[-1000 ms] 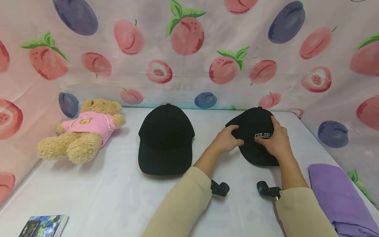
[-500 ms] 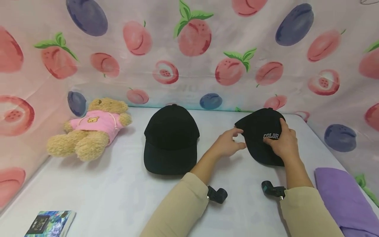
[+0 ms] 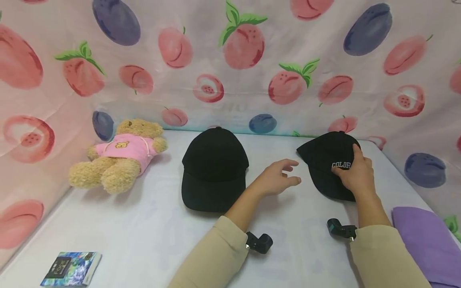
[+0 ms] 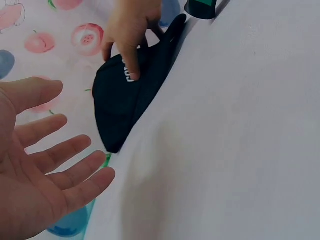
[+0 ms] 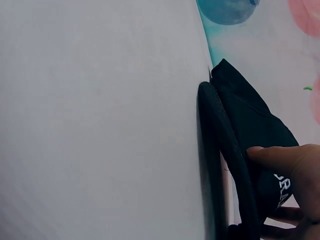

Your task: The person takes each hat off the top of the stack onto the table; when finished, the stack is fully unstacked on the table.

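My right hand (image 3: 356, 175) grips the right side of a black baseball cap (image 3: 322, 154) with white "COLOR" lettering on its front. In the right wrist view, the thumb (image 5: 270, 157) presses on the crown, with the other fingers lower, near the brim (image 5: 230, 135). My left hand (image 3: 275, 177) is off that cap, just to its left, with nothing in it. Its fingers look spread and slightly bent in the left wrist view, palm showing. A second, plain black baseball cap (image 3: 215, 160) stands brim forward to the left of this hand, its lower right edge close to my left forearm.
A teddy bear (image 3: 124, 148) in a pink top lies at the back left. Near the front left is a small book (image 3: 70, 269). Folded purple cloth (image 3: 425, 240) lies on the right. Fruit-print fabric (image 3: 151, 104) hangs behind the white table (image 3: 144, 224).
My left hand has let go of the lettered cap's left side and drawn away from it. My right hand stays on the cap. The head view has turned slightly left.
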{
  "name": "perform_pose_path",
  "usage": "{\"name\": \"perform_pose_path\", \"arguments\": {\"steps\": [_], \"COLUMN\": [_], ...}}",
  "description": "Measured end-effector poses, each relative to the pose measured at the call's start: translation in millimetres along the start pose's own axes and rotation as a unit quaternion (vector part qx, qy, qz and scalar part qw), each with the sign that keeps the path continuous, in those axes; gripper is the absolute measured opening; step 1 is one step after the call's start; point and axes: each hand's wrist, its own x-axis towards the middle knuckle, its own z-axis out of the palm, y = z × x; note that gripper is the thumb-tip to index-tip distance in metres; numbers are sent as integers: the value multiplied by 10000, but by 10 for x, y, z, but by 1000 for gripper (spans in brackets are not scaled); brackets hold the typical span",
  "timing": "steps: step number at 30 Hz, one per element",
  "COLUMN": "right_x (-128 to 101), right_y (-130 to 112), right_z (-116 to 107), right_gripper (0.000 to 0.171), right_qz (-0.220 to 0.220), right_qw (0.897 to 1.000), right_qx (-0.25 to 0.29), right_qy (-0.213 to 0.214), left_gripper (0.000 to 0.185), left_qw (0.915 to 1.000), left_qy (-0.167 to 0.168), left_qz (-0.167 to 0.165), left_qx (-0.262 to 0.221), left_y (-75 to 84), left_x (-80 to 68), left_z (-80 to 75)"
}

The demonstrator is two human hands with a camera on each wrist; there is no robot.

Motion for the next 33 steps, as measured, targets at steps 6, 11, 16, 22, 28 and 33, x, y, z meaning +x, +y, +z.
{"name": "perform_pose_path", "arguments": {"steps": [6, 11, 16, 22, 28, 33], "right_x": [33, 52, 56, 77, 100, 130], "right_y": [48, 78, 91, 128, 142, 157], "right_z": [-27, -38, -30, -43, -71, -104], "right_gripper": [98, 98, 97, 96, 95, 95], "right_qz": [64, 109, 192, 313, 441, 512], "right_qw": [9999, 9999, 9997, 9994, 9989, 9984], "right_qx": [-87, -116, -137, -87, -168, -254], "right_qy": [24, -2, 34, 95, 57, -24], "left_gripper": [50, 47, 46, 45, 46, 45], "left_qw": [9998, 9994, 9989, 9985, 9985, 9989], "left_qy": [-173, -214, -310, -382, -401, -199], "left_qz": [123, 241, 295, 323, 342, 357], "left_qx": [-9, -98, -205, -228, -146, -210], "left_y": [23, 27, 29, 35, 63, 49], "left_x": [-102, -179, -263, -344, -427, -512], "left_z": [-129, -246, -323, -394, -502, -621]}}
